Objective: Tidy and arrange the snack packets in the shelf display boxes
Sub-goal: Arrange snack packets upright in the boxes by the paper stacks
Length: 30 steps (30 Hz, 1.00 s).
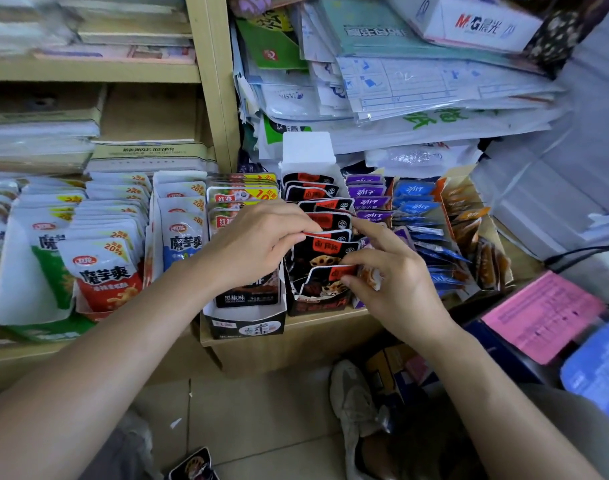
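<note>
A person is straightening black lotus-root packets [325, 251] inside the torn black display box [318, 306], left hand [261, 244] pinching one packet's top, right hand [396, 275] pinching the front packet [325, 284], which probably needs seating upright next.

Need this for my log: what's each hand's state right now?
Left hand: fingers grip the black snack packets.
Right hand: pinches the front black packet.

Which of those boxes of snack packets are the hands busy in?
The box holding black packets with red labels, a white flap upright behind it. The left hand and right hand both pinch those packets; purple packets sit right of it.
</note>
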Tool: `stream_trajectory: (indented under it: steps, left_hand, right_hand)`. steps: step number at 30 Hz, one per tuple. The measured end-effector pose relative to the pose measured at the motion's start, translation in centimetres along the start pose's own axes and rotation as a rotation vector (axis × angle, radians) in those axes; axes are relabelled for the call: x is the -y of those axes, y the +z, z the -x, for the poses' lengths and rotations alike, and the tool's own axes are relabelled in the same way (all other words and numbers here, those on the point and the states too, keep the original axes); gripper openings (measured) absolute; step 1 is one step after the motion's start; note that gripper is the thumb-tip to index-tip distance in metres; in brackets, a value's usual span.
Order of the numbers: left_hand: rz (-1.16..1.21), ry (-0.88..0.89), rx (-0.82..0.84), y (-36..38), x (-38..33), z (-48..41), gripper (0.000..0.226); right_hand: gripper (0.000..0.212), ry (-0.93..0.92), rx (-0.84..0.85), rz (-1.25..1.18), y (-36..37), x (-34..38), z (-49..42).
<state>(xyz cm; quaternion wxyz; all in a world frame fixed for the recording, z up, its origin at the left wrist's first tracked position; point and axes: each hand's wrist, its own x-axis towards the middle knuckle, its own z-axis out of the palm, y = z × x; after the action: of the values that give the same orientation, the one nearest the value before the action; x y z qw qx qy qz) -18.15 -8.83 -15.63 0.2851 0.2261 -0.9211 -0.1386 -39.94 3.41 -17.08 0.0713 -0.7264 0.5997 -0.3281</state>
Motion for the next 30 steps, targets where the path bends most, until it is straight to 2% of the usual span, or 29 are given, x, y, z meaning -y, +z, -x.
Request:
stream_trajectory:
  steps: [4,9,13,15,18,24,27,30]
  left_hand:
    - [0.132,-0.061,-0.071,0.6,-0.8,-0.1,0.031]
    - [0.369,-0.275,-0.102,0.3,-1.3,-0.2,0.034]
    - [0.274,-0.181,-0.166,-0.7,-1.8,1.0,0.016]
    - [0.149,-0.158,-0.067,-1.3,-2.0,1.9,0.019]
    - [-0.045,-0.218,0.124,-1.1,-2.3,2.9,0.023]
    - [0.181,-0.408,-0.126,0.3,-2.5,2.7,0.019]
    - [0.241,-0.425,-0.154,0.9,-2.8,2.4,0.017]
    - [0.306,-0.429,-0.108,0.7,-2.6,2.2,0.022]
  right_hand:
    - [0.021,0.003,0.071,-0.022,-0.1,-0.4,-1.4]
    - [0.022,0.079,-0.031,-0.061,0.5,-0.4,-0.8]
    - [0.030,0.122,-0.134,-0.069,0.7,-0.1,-0.5]
    - [0.032,0.140,-0.140,-0.087,0.5,0.0,-0.6]
    - [0.036,0.144,-0.149,-0.091,0.6,0.1,-0.7]
    - [0.036,-0.054,-0.149,0.028,0.6,0.3,-0.2]
    - [0.036,-0.086,-0.127,0.064,0.8,0.4,-0.1]
    - [0.037,-0.101,-0.106,0.082,1.0,0.4,-0.1]
